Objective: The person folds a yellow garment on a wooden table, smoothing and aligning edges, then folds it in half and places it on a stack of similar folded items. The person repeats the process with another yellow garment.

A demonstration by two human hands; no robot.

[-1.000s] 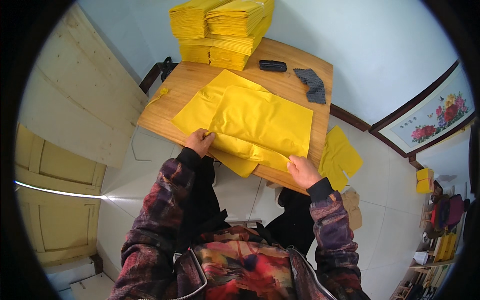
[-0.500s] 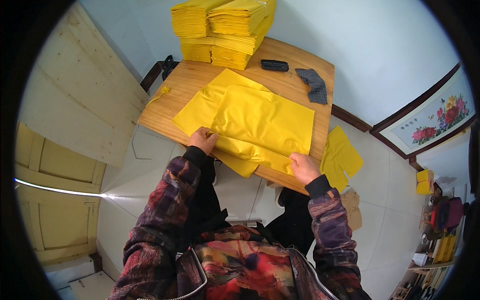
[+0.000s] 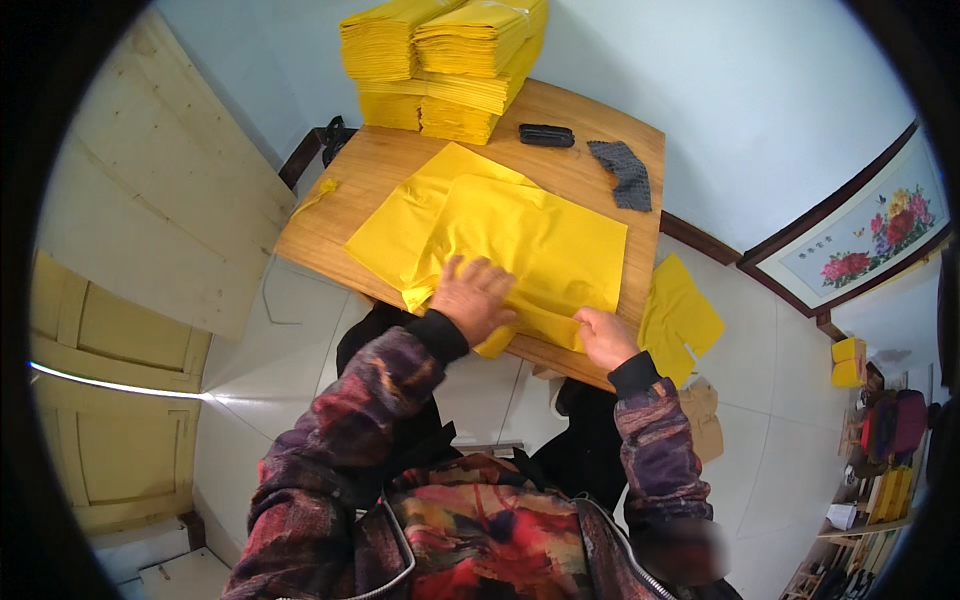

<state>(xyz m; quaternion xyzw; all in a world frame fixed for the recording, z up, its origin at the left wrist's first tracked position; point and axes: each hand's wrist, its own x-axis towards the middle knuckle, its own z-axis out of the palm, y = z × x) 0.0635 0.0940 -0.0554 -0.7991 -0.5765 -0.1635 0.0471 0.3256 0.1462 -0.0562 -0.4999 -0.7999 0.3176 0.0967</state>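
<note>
Yellow paper sheets (image 3: 520, 245) lie spread in a loose pile on the wooden table (image 3: 330, 215), their near edge hanging slightly over the table's front rim. In the head view, the left hand (image 3: 473, 297) rests flat on the near part of the top sheet, fingers spread wide and pressing down, holding nothing. The right hand (image 3: 605, 338) sits at the near right corner of the pile, just beside the table's edge; its fingers are curled onto the paper's edge, but whether they pinch it cannot be told. The two hands are near each other, with a folded strip of yellow paper between them.

At the far end of the table stand tall stacks of yellow paper (image 3: 450, 60), against the pale wall. Right of the stacks lie a small black case (image 3: 546, 134) and a dark grey cloth (image 3: 620, 172), well apart from the hands. More yellow sheets (image 3: 680, 318) lie on the white floor to the table's right. A framed flower picture (image 3: 865, 235) leans at the wall.
</note>
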